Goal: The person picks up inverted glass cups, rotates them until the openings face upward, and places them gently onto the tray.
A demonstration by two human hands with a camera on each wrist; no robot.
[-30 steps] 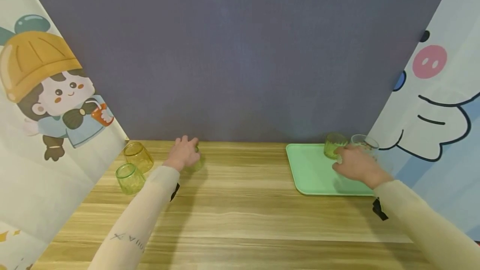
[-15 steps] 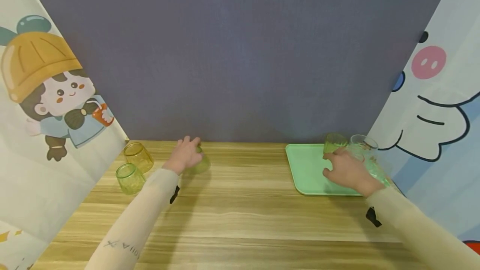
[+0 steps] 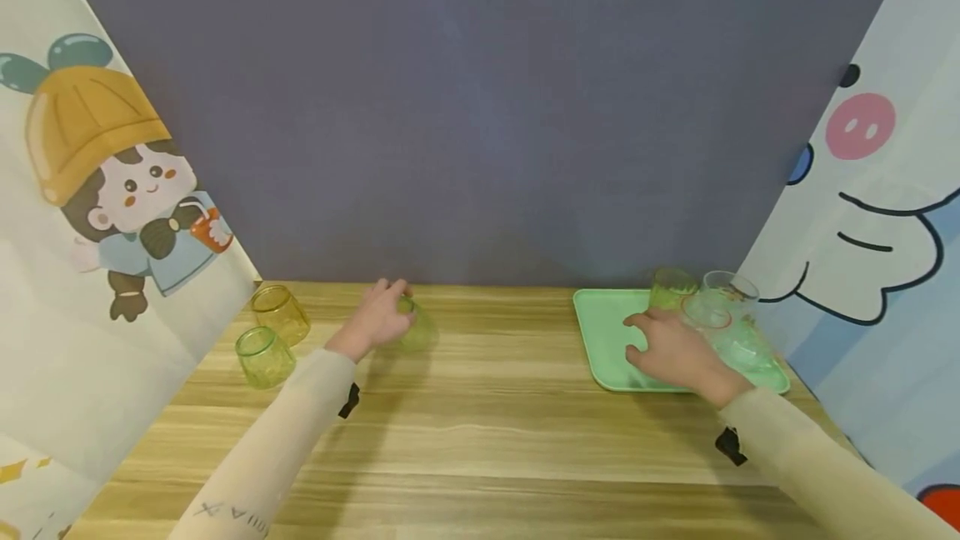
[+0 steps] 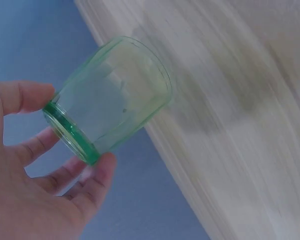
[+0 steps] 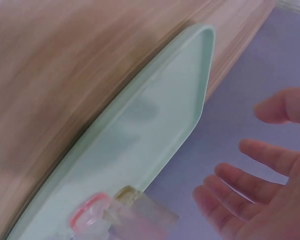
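My left hand (image 3: 378, 317) holds a pale green glass (image 3: 411, 327) near the table's back edge. In the left wrist view the fingers (image 4: 97, 175) and thumb curl round the base of this glass (image 4: 110, 97), which is tilted above the wood. My right hand (image 3: 667, 350) hovers over the mint green tray (image 3: 609, 344) with fingers spread and nothing in it, as the right wrist view shows (image 5: 254, 190). Just right of that hand a clear glass with a red rim (image 3: 708, 319) rests on the tray (image 5: 154, 140); the same glass (image 5: 97, 217) appears in the wrist view.
A green glass (image 3: 670, 288) and a clear glass (image 3: 729, 288) stand at the tray's back. A yellow glass (image 3: 280, 315) and a light green glass (image 3: 262, 357) sit at the far left. Cartoon curtains flank the wooden table (image 3: 480, 440); a grey wall backs it.
My left hand has carried the green glass a little to the right. My right hand has drawn back leftward from the glasses at the tray's rear and now hovers open over the tray.
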